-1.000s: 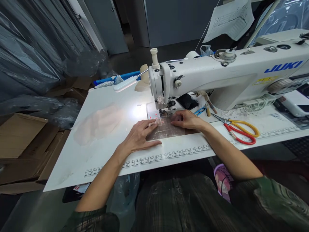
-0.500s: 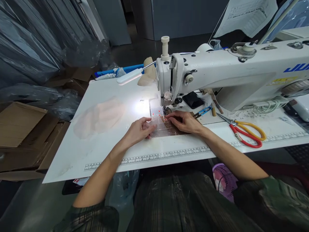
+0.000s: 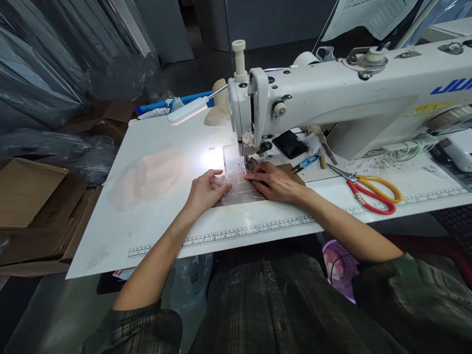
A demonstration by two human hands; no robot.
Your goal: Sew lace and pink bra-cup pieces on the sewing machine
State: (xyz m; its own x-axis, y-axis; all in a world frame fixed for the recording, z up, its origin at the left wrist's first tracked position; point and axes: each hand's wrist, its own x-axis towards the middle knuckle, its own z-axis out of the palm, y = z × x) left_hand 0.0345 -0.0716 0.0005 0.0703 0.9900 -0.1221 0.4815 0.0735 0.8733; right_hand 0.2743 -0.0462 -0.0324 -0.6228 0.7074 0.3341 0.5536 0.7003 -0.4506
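Observation:
Under the needle and presser foot [image 3: 248, 162] of a white sewing machine [image 3: 295, 101] lies a clear plastic sheet [image 3: 236, 192] with small red marks and a brown piece [image 3: 291, 173] at its right. My left hand [image 3: 207, 191] is at the sheet's left edge, thumb over the plastic and fingers curled at the edge. Bent over the sheet just right of the presser foot, my right hand [image 3: 273, 182] has its fingertips closed down on the plastic. What lies under its fingers is hidden.
Right of my hands lie blue thread snips [image 3: 306, 163], red-and-yellow-handled scissors [image 3: 372, 191] and a black pouch [image 3: 290, 144]. A lit lamp [image 3: 189, 110] shines left of the needle. A printed ruler [image 3: 228, 235] runs along the front edge. Cardboard boxes [image 3: 33, 194] stand at left.
The view has shifted slightly, moving the machine up and left in the picture. The plastic sheet sits turned a little, its lower left corner reaching farther left. Both hands stay on it.

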